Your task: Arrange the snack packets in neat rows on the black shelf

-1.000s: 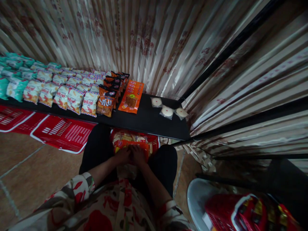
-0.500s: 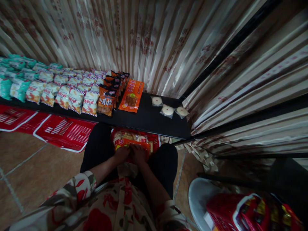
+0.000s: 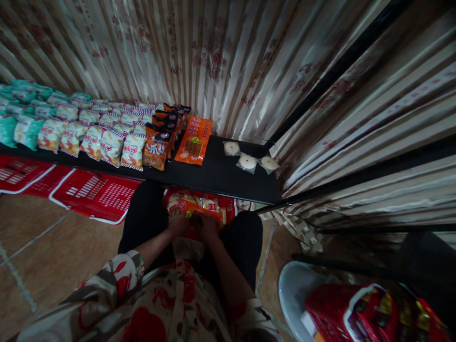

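Observation:
Low between my knees, an orange snack packet (image 3: 194,207) lies over several pale wrapped items in a red basket (image 3: 231,209). My left hand (image 3: 178,223) holds the packet's near left side, its fingers closed on it. Beside it, my right hand (image 3: 205,225) grips the same packet with bent fingers; my hands hide much of its near part. On the black shelf (image 3: 221,178) in front lie another orange packet (image 3: 194,142) and several round white wrapped pieces, one of them a wrapped disc (image 3: 247,163).
Rows of snack bags (image 3: 133,149) fill the shelf's left side, with teal bags (image 3: 28,130) at the far end. Red baskets (image 3: 96,194) hang or stand below. A pleated curtain (image 3: 221,61) and black poles (image 3: 338,71) bound the right. A grey basin (image 3: 290,289) holds a filled red basket (image 3: 327,304).
My left hand has shifted slightly left and up, widening the gap between my hands. The orange packet stays in the basket; the shelf items have not moved.

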The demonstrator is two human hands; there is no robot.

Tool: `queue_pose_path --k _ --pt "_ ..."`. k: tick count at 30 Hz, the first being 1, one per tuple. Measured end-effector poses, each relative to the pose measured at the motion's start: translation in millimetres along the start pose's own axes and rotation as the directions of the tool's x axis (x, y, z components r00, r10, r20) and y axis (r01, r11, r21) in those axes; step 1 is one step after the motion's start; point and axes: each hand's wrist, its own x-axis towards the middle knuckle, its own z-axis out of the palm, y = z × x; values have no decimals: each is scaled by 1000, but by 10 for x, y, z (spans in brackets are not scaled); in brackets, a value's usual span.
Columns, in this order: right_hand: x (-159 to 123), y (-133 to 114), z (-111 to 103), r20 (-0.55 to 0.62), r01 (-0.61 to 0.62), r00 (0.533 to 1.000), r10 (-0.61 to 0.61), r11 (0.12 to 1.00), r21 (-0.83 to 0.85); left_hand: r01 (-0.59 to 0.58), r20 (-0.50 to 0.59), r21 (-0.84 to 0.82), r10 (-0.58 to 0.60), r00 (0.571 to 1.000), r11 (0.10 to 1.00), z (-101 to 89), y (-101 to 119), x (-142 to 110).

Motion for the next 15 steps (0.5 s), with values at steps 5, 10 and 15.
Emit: queue_pose_path --k 5,10,15 --pt "-3 10 -1 -47 -78 996 77 997 -9 163 -2 -64 -164 987 984 -17 -44 75" --pt "-10 35 0 -78 -90 993 91 996 7 224 -9 -161 -229 973 961 -36 -63 137" --pt "-7 62 29 -100 -89 991 93 995 39 257 -76 -305 -292 953 917 -55 -85 177"
